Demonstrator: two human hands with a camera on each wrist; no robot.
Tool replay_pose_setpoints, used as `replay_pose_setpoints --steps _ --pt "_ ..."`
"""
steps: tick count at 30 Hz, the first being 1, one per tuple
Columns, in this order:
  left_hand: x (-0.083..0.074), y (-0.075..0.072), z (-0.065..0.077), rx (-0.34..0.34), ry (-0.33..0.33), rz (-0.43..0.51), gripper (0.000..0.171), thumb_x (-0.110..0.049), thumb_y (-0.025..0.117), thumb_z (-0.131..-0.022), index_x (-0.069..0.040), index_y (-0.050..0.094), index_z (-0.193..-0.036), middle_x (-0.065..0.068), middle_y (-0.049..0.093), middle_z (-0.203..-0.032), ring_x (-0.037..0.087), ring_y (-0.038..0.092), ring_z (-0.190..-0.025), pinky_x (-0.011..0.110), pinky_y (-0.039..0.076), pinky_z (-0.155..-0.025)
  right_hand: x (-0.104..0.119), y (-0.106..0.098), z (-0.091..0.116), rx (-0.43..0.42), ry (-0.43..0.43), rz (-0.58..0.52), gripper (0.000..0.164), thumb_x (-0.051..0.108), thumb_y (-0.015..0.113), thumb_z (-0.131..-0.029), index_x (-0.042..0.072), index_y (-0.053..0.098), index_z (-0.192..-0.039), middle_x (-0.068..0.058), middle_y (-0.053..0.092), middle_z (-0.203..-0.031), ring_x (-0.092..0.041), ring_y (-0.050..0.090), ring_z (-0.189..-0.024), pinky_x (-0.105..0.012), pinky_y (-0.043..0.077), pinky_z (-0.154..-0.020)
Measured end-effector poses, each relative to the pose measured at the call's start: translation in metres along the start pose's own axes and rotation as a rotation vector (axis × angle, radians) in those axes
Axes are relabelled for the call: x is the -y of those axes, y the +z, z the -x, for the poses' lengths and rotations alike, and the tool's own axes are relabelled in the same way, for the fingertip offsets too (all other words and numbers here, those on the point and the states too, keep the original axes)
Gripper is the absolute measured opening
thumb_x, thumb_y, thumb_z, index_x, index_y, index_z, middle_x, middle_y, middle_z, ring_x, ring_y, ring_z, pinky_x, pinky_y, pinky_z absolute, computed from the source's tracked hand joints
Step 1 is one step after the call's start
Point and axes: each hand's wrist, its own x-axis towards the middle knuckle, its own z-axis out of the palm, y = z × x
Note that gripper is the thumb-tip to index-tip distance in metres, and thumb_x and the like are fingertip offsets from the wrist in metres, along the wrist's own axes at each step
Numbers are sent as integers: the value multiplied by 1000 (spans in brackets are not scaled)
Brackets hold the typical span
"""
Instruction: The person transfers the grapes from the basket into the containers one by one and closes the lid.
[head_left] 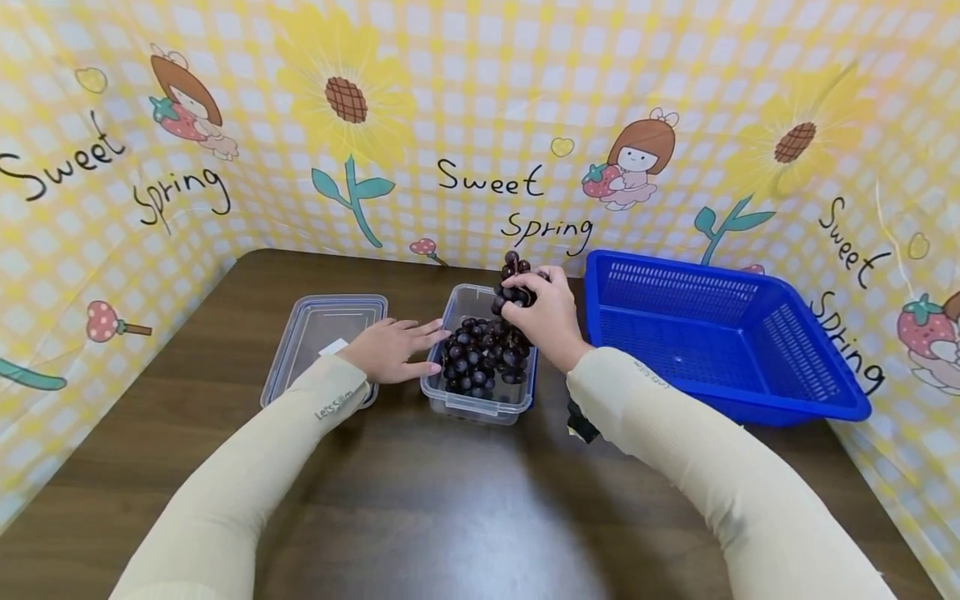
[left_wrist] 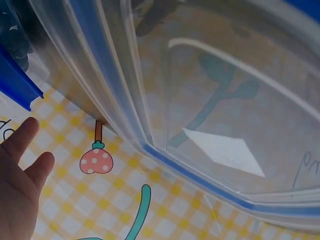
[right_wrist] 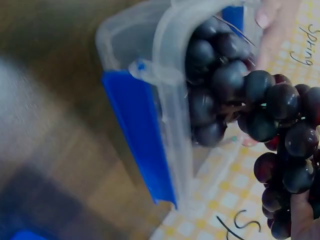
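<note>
A clear plastic container (head_left: 480, 408) with blue side latches (right_wrist: 137, 135) stands mid-table, with dark purple grapes (head_left: 480, 354) heaped in it. My right hand (head_left: 555, 321) holds a bunch of grapes (head_left: 510, 293) by thumb and fingers over the container's far right corner. In the right wrist view the held bunch (right_wrist: 295, 135) hangs close against the grapes inside. My left hand (head_left: 393, 348) lies at the container's left rim with its fingers stretched out. Under and beside the left wrist is a clear lid (head_left: 306, 323), which fills much of the left wrist view.
A large blue plastic basket (head_left: 828, 404) stands at the right with slotted walls and a bare bottom. Partly hidden by my right sleeve, a small black item (head_left: 582, 423) lies on the brown table (head_left: 420, 508). A yellow checked cloth (head_left: 480, 100) surrounds the back and sides.
</note>
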Motion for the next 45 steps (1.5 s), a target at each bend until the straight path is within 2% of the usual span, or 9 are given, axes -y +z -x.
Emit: replay_pose_setpoints --steps 20,28,31,34,36,38,40,42,45 --pt "2 2 3 0 1 10 67 -55 39 -98 -16 32 -151 7 27 -156 34 54 -119 52 40 -98 -28 42 17 61 117 -77 34 7 65 -79 7 69 -113 -18 43 -121 -29 43 -103 -37 38 -79" --pt "2 -1 4 34 -16 15 65 -52 41 -98 -16 31 -151 6 24 -156 35 54 -119 52 39 -100 -29 46 8 200 129 -75 37 8 62 -82 7 66 -119 -19 45 -121 -28 43 -100 -36 37 -75" --pt "0 -3 3 41 -15 17 65 -52 42 -98 -16 31 -151 6 24 -156 35 55 -119 52 39 -99 -32 44 1 261 109 -48 40 7 61 -81 6 65 -121 -12 50 -93 -23 44 -79 -34 36 -70" --pt "-2 -4 4 36 -7 16 65 -51 42 -98 -15 32 -151 7 25 -156 34 57 -115 51 41 -97 -35 40 -9 342 66 -13 42 6 62 -81 2 63 -123 1 36 -60 -14 34 -54 -30 36 -67" --pt "-3 -4 5 35 -4 15 64 -51 42 -98 -15 32 -151 7 26 -156 34 58 -113 50 42 -96 -36 37 -15 404 49 17 44 6 63 -82 0 61 -126 4 33 -53 -13 26 -46 -29 38 -68" --pt "-4 -4 5 36 -4 14 64 -51 42 -98 -15 33 -150 6 26 -156 33 59 -111 49 43 -94 -36 34 -19 456 52 48 47 8 65 -83 0 58 -129 -1 48 -62 -14 34 -50 -31 39 -73" --pt "-5 -4 5 37 -6 12 64 -51 42 -98 -15 33 -150 6 26 -156 33 59 -110 49 44 -94 -34 32 -22 488 61 66 51 9 65 -84 0 54 -133 -10 64 -90 -19 52 -68 -34 43 -83" --pt "-5 -4 6 40 -11 13 64 -51 42 -98 -15 33 -150 6 26 -156 33 58 -112 49 42 -96 -33 30 -25 496 61 66 56 7 66 -85 -1 49 -137 -17 59 -125 -26 58 -99 -38 42 -95" --pt "-4 -4 5 50 -16 19 65 -52 41 -98 -16 32 -151 6 25 -156 35 56 -115 51 39 -99 -31 29 -28 489 65 63 64 4 67 -84 -2 42 -142 -19 41 -146 -31 39 -133 -43 34 -107"
